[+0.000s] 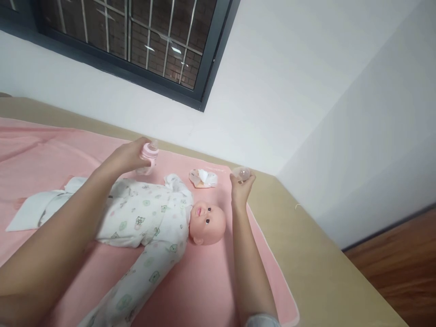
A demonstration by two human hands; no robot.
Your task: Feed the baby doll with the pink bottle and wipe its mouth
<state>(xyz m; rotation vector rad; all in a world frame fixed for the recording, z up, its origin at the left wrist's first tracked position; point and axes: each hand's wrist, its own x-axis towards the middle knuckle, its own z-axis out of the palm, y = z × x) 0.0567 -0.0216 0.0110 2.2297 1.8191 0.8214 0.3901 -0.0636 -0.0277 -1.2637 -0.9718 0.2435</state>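
My left hand (136,156) is closed around a small baby bottle (150,152) with a pink collar and a clear nipple on top. Over at the right, my right hand (242,188) pinches a clear, dome-shaped bottle cap (244,173) above the blanket's edge. Between and below my hands lies a baby doll (146,218) on its back, dressed in a white printed outfit, its bald head (209,222) toward the right. My left forearm crosses over the doll's body and hides part of it.
A pink blanket (197,281) covers much of the wooden table (299,245). Near the doll's head sits an opened pack of wipes (203,178). Behind the table rises a white wall (259,91) with a barred window (153,41).
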